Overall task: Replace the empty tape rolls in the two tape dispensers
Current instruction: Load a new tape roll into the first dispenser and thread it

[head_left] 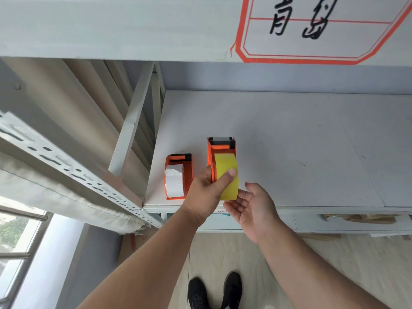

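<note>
Bright, even daylight; edges bowed, perhaps slightly soft.

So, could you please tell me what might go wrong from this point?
Both dispensers sit near the shelf's front edge. The left hand grips the yellow-roll dispenser, which overhangs that edge, and the open right hand only waits below; a slip could drop it. Its elbow might also nudge the white-roll dispenser off.

One head-worn wide-angle camera looks forward and steeply down, close over the white shelf (289, 141), with the floor (223, 253) far below.
</note>
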